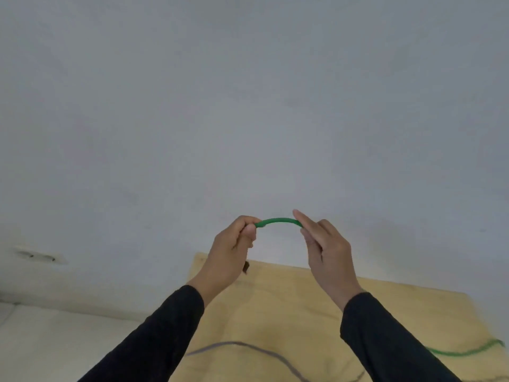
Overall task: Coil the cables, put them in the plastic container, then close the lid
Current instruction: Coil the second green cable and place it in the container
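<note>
A green cable (278,221) arches between my two raised hands in front of the wall. My left hand (234,250) is closed on one end of the arch, and a dark brown cable tip (246,267) hangs below its palm. My right hand (325,249) pinches the other end with thumb and fingers. More of the green cable (465,351) trails over the wooden table at the right. A grey cable (248,347) lies curved on the table between my sleeves. The plastic container is out of view.
The light wooden table (289,299) fills the lower middle and right, its far edge close to a plain grey-white wall (248,106). A wall socket (38,255) sits at the left. Pale floor (55,340) shows at the lower left.
</note>
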{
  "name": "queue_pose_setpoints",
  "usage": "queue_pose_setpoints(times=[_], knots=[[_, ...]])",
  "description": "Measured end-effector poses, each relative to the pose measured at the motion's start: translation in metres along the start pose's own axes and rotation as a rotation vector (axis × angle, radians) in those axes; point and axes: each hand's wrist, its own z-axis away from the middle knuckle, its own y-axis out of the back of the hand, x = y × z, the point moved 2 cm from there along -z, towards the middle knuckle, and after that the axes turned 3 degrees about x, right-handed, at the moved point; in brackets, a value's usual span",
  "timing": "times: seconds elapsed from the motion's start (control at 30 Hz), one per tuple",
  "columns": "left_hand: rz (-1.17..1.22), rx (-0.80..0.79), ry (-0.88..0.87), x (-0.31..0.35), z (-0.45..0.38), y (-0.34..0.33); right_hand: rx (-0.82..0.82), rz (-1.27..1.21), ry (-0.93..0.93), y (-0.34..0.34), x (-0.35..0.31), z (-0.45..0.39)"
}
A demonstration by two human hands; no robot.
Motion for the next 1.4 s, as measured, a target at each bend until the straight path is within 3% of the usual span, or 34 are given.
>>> queue_pose_setpoints(times=[0.1,0.17,0.27,0.33,0.43,0.57,0.7,0.8,0.87,1.0,1.2,1.3,1.4], knots=[[0.376,-0.191,0.118,0.042,0.014,-0.041,0.127,-0.017,-0.017,0.041,0.007,-0.020],[0.707,-0.210,0.186,0.073,0.021,-0.066,0.143,-0.044,-0.029,0.061,0.012,-0.023],[1.069,-0.151,0.178,0.115,0.022,-0.097,0.025,-0.170,-0.150,0.078,0.018,-0.005],[1.192,-0.079,0.104,0.140,0.017,-0.107,-0.147,-0.276,-0.248,0.083,0.020,0.018],[1.124,0.090,-0.001,0.168,0.008,-0.111,-0.340,-0.093,-0.142,0.100,0.019,0.054],[0.669,0.243,-0.094,0.177,0.009,-0.118,-0.464,0.017,0.051,0.141,0.000,0.070],[0.279,0.176,-0.158,0.180,0.028,-0.140,-0.469,0.168,0.229,0.179,-0.018,0.048],[0.233,0.037,-0.134,0.180,0.040,-0.152,-0.427,0.162,0.313,0.213,-0.033,0.020],[0.204,-0.096,-0.086,0.178,0.049,-0.156,-0.391,0.094,0.267,0.235,-0.038,-0.003],[0.382,-0.322,-0.071,0.186,0.068,-0.160,-0.405,-0.132,0.064,0.264,-0.035,-0.042],[0.731,-0.415,-0.069,0.219,0.063,-0.145,-0.282,-0.491,0.010,0.258,-0.035,-0.063],[1.004,-0.373,-0.098,0.238,0.050,-0.131,-0.103,-0.525,-0.120,0.230,-0.021,-0.056],[1.133,-0.231,-0.161,0.253,0.032,-0.113,-0.132,-0.345,-0.189,0.196,-0.014,-0.034]])
